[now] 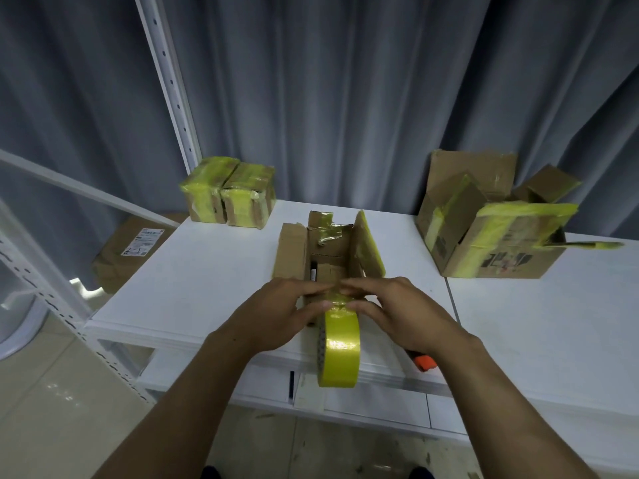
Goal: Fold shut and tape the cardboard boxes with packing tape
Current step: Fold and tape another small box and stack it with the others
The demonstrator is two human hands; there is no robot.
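**A:** What is the work surface like?

**B:** A white table (214,271) with a seam to the right of the middle, where a second white top butts against it. Below its near edge runs a lower white shelf. Grey curtains (345,98) hang behind, and a white perforated shelving upright (169,88) leans across the left of the view. The floor is pale tile, with a brown package bearing a white label (131,250) down at the left.

**B:** And the box being worked on?

**A:** The small open cardboard box (328,250) sits near the table's front edge, centre, its flaps standing up, old yellow tape on the right flap. Both hands meet at its near end: the left hand (280,312) and the right hand (394,305) are pinching the loose end of the tape against the box's front edge, fingers closed on it. The yellow packing tape roll (339,347) hangs on edge just below them, over the table's front.

**B:** Anything else on the table?

**A:** Two small boxes already wrapped in yellow tape (230,195) stand touching at the back left. A larger open box (491,219) with yellow tape on its flaps sits at the back right. An orange-and-black tool (423,363) shows partly under the right wrist; I cannot tell what it is.
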